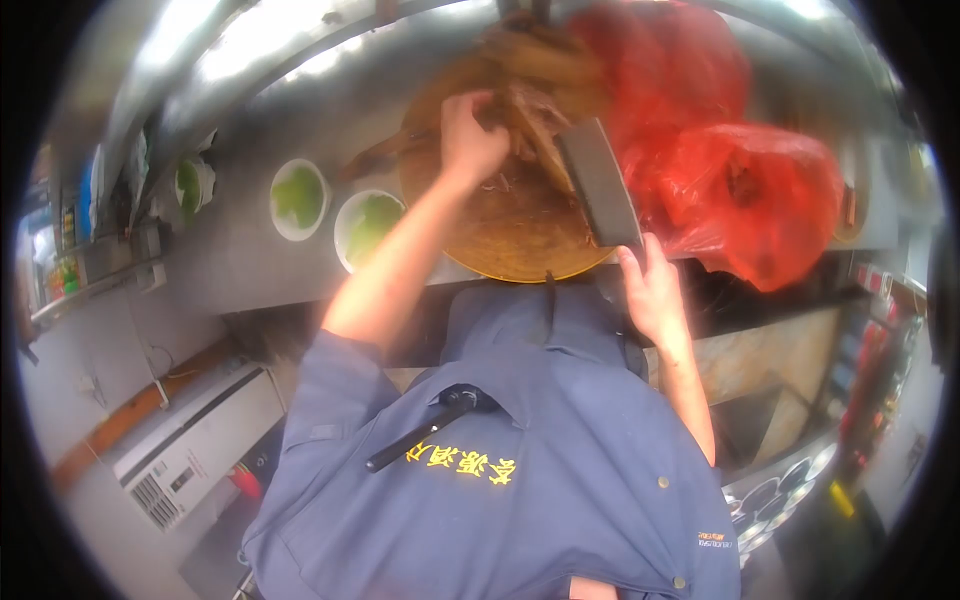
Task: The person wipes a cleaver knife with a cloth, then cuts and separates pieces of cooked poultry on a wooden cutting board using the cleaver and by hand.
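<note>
A wide cleaver [603, 182] is held by its handle in my right hand [652, 292], its blade tilted over the right side of a round wooden chopping board [515, 235]. Dark brown meat [540, 125] lies on the upper part of the board, beside the blade. My left hand [473, 138] is over the board's left part with its fingers curled against the meat; the fingertips are blurred, so what they hold is hard to make out.
Red plastic bags [785, 190] stand right of the board, one with dark contents. Two white bowls with green contents, one farther left [300, 200] and one nearer [350, 225], sit left of it. The metal counter [240, 250] runs beneath.
</note>
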A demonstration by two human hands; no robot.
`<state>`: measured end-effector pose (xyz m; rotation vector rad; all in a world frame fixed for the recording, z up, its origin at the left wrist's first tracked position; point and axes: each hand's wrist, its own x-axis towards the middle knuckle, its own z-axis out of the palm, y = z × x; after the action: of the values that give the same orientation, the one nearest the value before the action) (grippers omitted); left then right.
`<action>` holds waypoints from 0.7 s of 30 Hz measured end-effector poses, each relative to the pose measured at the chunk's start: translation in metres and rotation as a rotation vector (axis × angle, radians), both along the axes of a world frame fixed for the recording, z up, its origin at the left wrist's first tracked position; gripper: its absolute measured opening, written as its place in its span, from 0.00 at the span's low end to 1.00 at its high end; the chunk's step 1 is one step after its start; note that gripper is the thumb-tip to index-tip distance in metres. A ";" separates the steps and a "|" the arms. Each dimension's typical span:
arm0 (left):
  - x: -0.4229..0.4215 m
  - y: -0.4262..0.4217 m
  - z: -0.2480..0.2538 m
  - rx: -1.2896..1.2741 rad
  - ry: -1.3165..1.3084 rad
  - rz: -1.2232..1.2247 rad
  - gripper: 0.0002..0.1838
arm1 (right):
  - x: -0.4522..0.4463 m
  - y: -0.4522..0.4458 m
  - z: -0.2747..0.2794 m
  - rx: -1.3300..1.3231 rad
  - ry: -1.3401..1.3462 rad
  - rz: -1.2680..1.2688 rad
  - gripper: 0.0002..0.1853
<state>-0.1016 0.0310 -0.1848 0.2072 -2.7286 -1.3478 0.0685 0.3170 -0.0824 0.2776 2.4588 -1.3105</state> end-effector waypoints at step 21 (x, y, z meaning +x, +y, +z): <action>-0.067 0.031 0.041 -0.978 -0.497 -0.585 0.22 | 0.017 0.002 -0.003 -0.098 -0.131 -0.032 0.26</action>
<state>-0.1687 0.0615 -0.1441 -0.4100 -3.6404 0.2042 0.0850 0.3191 -0.0855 0.3671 2.2836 -1.3751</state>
